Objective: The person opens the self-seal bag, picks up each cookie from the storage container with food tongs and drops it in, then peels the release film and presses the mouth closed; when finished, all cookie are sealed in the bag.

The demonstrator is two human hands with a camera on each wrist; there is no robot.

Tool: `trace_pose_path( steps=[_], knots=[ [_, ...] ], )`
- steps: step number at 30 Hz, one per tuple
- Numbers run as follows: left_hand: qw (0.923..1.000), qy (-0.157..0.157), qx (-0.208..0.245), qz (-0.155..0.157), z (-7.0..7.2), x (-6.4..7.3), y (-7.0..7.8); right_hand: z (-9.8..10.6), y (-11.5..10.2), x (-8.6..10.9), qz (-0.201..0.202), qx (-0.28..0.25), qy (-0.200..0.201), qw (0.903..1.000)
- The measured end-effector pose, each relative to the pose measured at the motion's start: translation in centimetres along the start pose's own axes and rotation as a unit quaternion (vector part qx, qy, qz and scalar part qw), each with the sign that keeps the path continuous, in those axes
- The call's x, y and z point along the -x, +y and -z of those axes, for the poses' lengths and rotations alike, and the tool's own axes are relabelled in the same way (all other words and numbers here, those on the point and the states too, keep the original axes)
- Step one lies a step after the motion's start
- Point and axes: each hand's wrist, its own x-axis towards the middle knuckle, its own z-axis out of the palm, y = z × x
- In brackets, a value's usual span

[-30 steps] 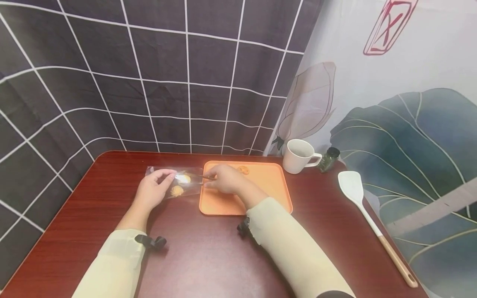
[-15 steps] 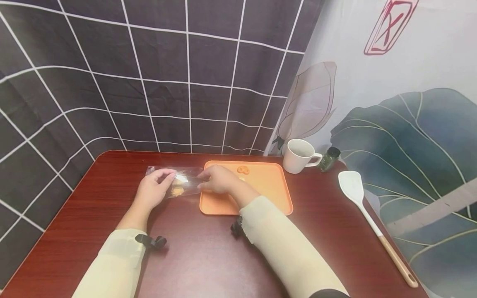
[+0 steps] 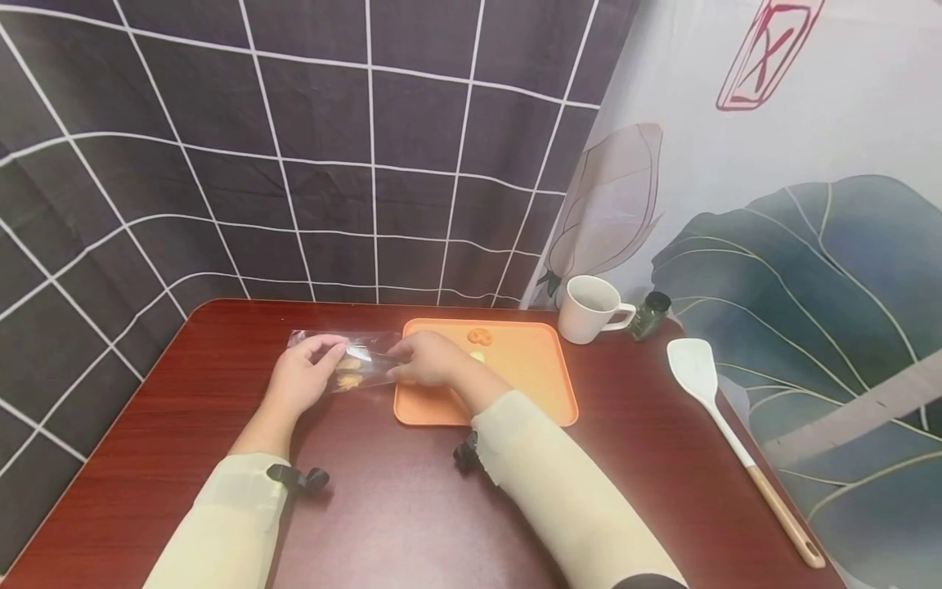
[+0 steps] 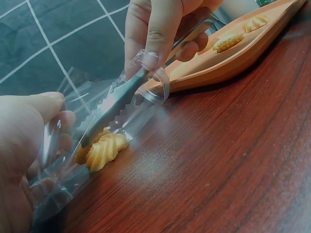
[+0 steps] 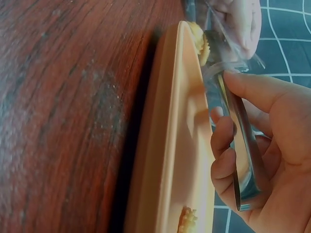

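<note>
My left hand (image 3: 298,375) holds a clear plastic bag (image 3: 377,347) over the table, left of the orange tray. Yellow swirled cookies (image 4: 104,151) lie inside the bag. My right hand (image 3: 432,358), above the tray's left edge, grips metal tongs (image 4: 114,103). In the left wrist view the serrated tong ends reach through the bag's mouth, right against the cookies; whether they still pinch one, I cannot tell. The right wrist view has the tongs' bent end (image 5: 250,196) against the palm, with thumb and fingers around the arms.
On the orange tray (image 3: 533,388) sit a pretzel-shaped cookie (image 3: 481,336) and a paler one (image 3: 477,357), partly hidden by the hand. A white mug (image 3: 586,311), a dark-lidded jar (image 3: 651,316) and a white spatula (image 3: 694,368) with wooden handle stand or lie to the right.
My right hand has shifted slightly left toward the bag, uncovering more of the tray's cookies. One cookie inside the bag now sits closer to the other. My left hand has stayed put.
</note>
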Motion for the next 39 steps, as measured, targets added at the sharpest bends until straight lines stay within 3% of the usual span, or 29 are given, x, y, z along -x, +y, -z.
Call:
trace_pose_path(
  steps=[8, 18, 27, 39],
  knots=[
    [1.0, 0.0, -0.005, -0.003, 0.0, 0.0, 0.1, 0.7, 0.7, 1.2, 0.003, -0.008, 0.015, 0.9998],
    [0.9999, 0.002, -0.006, -0.009, 0.0, -0.1, 0.0, 1.6, 2.3, 3.7, -0.025, -0.071, 0.058, 0.9955],
    [1.0, -0.001, -0.001, -0.004, -0.1, -0.1, -0.3, 2.6, 4.5, 7.2, -0.027, -0.043, 0.099, 0.9938],
    [1.0, 0.0, -0.003, -0.007, -0.1, 0.0, -0.1, 4.0, 7.8, 12.1, -0.053, -0.08, 0.134, 0.9863]
  ],
)
